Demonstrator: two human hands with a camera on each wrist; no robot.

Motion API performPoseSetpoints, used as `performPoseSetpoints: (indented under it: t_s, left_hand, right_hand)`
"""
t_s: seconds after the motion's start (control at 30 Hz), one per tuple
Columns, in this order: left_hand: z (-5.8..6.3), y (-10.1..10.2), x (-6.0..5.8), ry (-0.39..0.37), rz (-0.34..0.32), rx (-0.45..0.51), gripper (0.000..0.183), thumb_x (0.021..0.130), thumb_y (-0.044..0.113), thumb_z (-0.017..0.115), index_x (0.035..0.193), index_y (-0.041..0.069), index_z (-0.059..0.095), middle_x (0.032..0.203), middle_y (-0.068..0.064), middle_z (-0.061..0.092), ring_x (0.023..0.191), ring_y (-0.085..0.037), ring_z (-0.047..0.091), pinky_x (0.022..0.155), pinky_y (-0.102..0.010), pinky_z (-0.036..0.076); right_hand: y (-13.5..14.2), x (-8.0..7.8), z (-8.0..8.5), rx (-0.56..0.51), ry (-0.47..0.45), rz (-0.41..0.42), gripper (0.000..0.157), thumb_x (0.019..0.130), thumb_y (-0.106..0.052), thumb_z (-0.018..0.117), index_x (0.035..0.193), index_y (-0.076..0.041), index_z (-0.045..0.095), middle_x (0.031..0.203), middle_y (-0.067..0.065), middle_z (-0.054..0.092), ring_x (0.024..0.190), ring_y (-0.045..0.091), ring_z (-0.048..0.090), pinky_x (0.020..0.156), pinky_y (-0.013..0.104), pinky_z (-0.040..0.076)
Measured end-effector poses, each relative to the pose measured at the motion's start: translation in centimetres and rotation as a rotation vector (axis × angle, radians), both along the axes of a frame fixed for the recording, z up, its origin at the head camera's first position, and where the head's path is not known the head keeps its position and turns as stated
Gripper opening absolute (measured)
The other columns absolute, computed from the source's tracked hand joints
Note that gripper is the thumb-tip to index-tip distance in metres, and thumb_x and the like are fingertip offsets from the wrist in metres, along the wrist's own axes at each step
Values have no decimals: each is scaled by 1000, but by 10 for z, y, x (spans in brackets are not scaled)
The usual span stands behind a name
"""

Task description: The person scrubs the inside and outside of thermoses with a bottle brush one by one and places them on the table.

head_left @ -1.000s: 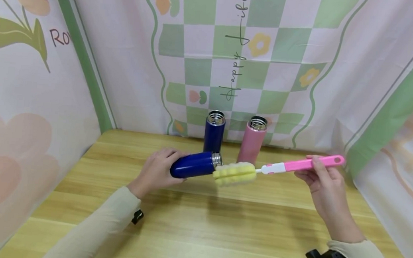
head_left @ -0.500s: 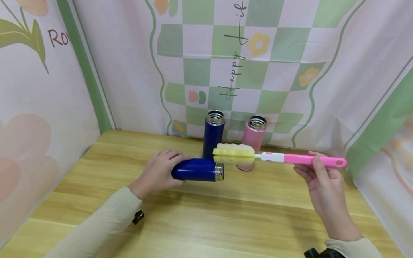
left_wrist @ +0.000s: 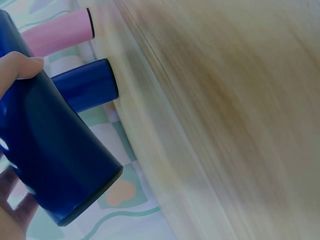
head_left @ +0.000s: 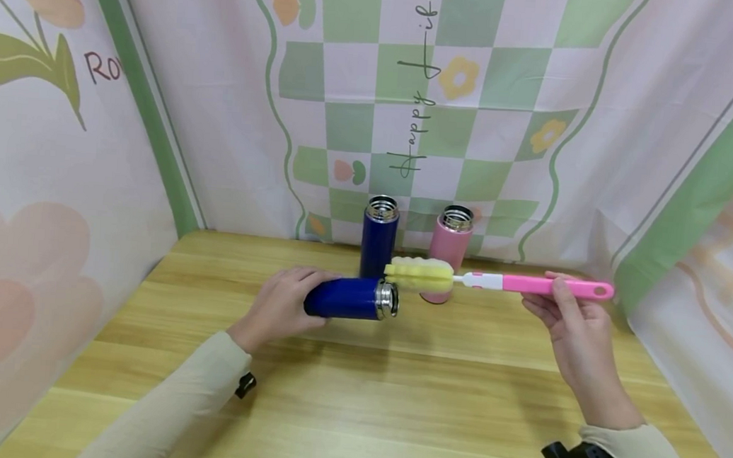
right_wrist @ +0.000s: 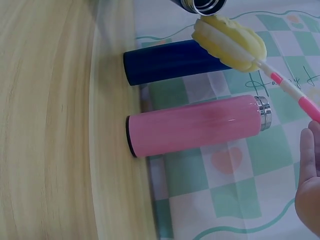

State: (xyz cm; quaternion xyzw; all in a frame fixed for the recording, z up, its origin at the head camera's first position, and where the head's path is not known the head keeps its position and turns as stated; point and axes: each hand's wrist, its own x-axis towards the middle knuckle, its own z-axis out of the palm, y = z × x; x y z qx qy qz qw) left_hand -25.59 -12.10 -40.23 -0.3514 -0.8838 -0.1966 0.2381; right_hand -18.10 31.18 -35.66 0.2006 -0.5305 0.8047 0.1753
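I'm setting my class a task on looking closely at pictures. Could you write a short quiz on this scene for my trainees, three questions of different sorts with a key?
1. What does the right grip hold, and by which part?
2. True or false: the pink bottle stands upright with no cap on.
3. Which way does the mouth of the blue bottle in the left grip face?
a) straight up
b) sideways, toward the right grip's side
c) straight down

Key
1. A brush, by its pink handle.
2. True.
3. b
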Motion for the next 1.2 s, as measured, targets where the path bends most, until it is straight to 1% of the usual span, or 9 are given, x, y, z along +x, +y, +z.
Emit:
performPoseSetpoints:
  t_s: [0.2,0.3,0.5,0.63,0.73,0.83,1.0,1.07,1.2]
  left_hand:
    - [0,0,1,-8,18,34,74,68,37,91,135,23,62,120,-2,68,111,-22,63,91,-46,52]
    - [1,0,0,-28,37,57,75,69,40,90,136,23,61,121,-3,67,111,-23,63,90,-46,53]
    - [3,0,1,-97,87,103,73,71,43,89,135,22,61,126,-2,66,112,-22,63,89,-45,54]
    - [4,1,3,-174,105,162,74,71,45,88,136,23,60,126,1,65,110,-19,64,87,-45,54]
    - [3,2,3,-253,102,226,75,71,45,89,136,22,59,123,1,66,107,-18,64,86,-45,54]
    - [3,3,3,-348,102,290,76,71,45,89,136,21,58,122,0,66,105,-20,65,85,-46,55]
    - [5,6,6,-553,113,411,78,73,50,87,138,24,55,124,-2,64,107,-24,64,86,-51,54]
    - [6,8,7,-646,111,469,79,74,51,86,140,25,53,125,-3,62,109,-25,62,88,-53,52]
    - [6,12,9,-827,117,588,78,74,53,85,140,29,51,126,-4,61,111,-26,60,91,-54,50]
  right_hand:
    - [1,1,0,-14,-24,-7,23,105,-6,47,119,8,60,105,17,69,95,23,71,86,34,53]
    - [1,1,-1,-19,-39,-13,22,105,-6,48,118,8,60,104,17,69,93,23,72,86,33,53]
    - [0,1,-1,-40,-49,-11,19,105,-5,48,113,10,57,102,17,69,90,23,72,84,33,54]
    - [-1,0,-1,-59,-24,20,17,105,-2,46,110,11,56,100,19,68,89,25,72,83,34,54]
    - [-2,-2,-1,-97,4,56,17,105,2,43,107,11,57,97,21,69,87,27,73,82,35,55]
    - [-5,-3,0,-153,20,91,18,105,4,42,105,12,57,95,23,68,86,30,73,80,36,56]
    - [-10,-3,0,-215,36,141,19,104,6,40,104,14,58,94,26,68,86,32,72,80,38,58]
    - [-11,-3,0,-218,52,166,21,105,7,38,104,14,58,95,26,68,88,32,72,81,39,57]
    - [-13,-5,0,-134,60,131,26,106,3,37,104,8,62,96,21,71,90,28,73,82,37,56]
